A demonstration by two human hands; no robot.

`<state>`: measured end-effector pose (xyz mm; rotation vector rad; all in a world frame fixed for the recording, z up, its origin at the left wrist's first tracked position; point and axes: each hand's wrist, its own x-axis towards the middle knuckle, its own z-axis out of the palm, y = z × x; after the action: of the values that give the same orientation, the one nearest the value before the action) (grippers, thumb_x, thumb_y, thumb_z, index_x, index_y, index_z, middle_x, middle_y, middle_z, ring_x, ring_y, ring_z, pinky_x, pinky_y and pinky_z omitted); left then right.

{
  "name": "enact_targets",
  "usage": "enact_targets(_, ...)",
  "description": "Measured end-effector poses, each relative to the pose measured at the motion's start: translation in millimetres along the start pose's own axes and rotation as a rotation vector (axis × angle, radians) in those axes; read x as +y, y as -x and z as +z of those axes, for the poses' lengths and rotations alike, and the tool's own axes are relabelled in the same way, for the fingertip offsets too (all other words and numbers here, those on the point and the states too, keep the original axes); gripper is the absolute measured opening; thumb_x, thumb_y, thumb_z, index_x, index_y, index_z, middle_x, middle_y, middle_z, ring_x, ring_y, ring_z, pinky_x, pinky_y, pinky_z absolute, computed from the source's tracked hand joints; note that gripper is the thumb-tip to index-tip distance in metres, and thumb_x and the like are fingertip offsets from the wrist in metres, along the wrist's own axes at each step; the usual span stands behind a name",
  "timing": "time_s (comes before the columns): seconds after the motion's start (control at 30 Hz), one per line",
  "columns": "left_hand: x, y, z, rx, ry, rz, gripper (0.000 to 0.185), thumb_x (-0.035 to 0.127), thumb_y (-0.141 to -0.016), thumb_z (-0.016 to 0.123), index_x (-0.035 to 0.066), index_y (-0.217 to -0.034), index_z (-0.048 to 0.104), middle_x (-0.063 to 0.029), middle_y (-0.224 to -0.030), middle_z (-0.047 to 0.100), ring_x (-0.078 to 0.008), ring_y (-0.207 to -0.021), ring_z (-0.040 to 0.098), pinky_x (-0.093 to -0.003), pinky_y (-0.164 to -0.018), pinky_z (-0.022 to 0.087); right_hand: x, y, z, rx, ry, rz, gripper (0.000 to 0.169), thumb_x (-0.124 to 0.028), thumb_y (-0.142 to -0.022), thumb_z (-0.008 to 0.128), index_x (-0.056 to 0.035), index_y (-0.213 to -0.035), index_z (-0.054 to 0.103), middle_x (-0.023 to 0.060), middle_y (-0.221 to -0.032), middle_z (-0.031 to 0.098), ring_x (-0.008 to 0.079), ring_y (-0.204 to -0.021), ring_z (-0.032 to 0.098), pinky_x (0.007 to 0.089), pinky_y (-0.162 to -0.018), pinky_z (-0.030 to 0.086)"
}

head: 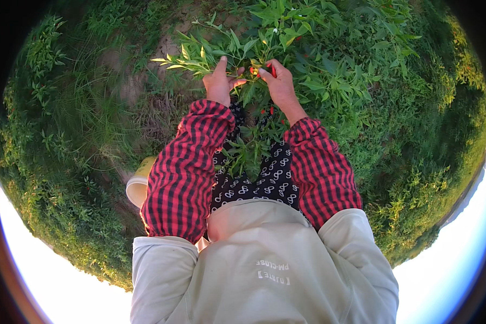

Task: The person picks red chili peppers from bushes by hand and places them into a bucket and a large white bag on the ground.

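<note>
Both hands are among the leafy stems of a chili pepper plant (249,44). My left hand (220,83) is spread against a branch, thumb raised, with its fingertips reaching towards some red chilies; whether it grips the stem is unclear. At the right, my right hand (281,83) has thumb and fingers bent around a red chili pepper (273,72), close to another red chili (252,70) beside the thumb tip. More red chilies hang lower, between the forearms, near the patterned dark trousers (281,174). White flowers show on the plant above.
A pale yellow bucket (137,190) stands at the left, partly behind my checked left sleeve (182,174). Dense green plants (348,81) fill the right side. Grass (93,117) and patches of bare soil (131,87) lie to the left. Leafy stems (249,158) rise before my legs.
</note>
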<state>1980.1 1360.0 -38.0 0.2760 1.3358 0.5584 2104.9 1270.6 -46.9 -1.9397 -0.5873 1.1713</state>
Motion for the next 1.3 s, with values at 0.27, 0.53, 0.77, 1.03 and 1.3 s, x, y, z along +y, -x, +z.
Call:
enact_targets(0.27,-34,1,-7,-0.114,-0.057,-0.034,0.041,0.029,-0.091,0.048,-0.002,-0.117,0.045,-0.0149,-0.117,0.051,-0.0295,-0.104,0.056,-0.0374,-0.077,0.05,-25,15,-27,-0.201,-0.717,0.298,0.011,-0.019,-0.091,0.051,-0.0077,-0.09,0.049,-0.0049,-0.061,0.037,0.0038,-0.049,0.032,0.0194,-0.043,0.025)
enact_targets(0.53,-45,36,49,-0.013,0.004,-0.316,0.042,0.04,-0.093,0.043,0.003,-0.112,0.049,-0.0138,-0.09,0.061,-0.0234,-0.071,0.061,-0.0365,-0.069,0.051,-65,85,-46,-0.376,-0.24,-0.157,0.021,-0.012,-0.091,0.042,0.0023,-0.103,0.052,0.0017,-0.067,0.05,0.0074,-0.064,0.046,0.0244,-0.058,0.039)
enact_targets(0.77,-95,23,51,-0.087,0.051,0.056,0.045,0.036,-0.095,0.039,-0.002,-0.117,0.043,-0.0143,-0.108,0.057,-0.0249,-0.091,0.06,-0.0347,-0.075,0.051,-8,29,-60,0.065,0.563,-0.144,0.025,-0.019,-0.088,0.049,0.0019,-0.1,0.047,0.0235,-0.077,0.061,0.0401,-0.075,0.06,0.0477,-0.064,0.045)
enact_targets(1.03,-112,17,42,-0.041,0.003,0.052,0.043,0.039,-0.095,0.037,0.003,-0.115,0.049,-0.011,-0.107,0.057,-0.0212,-0.09,0.059,-0.0312,-0.075,0.05,0,7,-46,-0.061,0.669,-0.102,0.028,-0.025,-0.084,0.053,0.0013,-0.093,0.056,0.0253,-0.077,0.059,0.0414,-0.077,0.057,0.0464,-0.065,0.044)
enact_targets(1.3,-85,30,35,-0.172,-0.206,0.049,0.047,0.038,-0.092,0.046,-0.002,-0.116,0.048,-0.0132,-0.104,0.059,-0.0216,-0.088,0.061,-0.0301,-0.067,0.051,36,-33,-50,-0.242,0.284,-0.022,0.022,-0.021,-0.082,0.058,0.0002,-0.083,0.063,0.0154,-0.073,0.062,0.0273,-0.066,0.058,0.0358,-0.054,0.044)
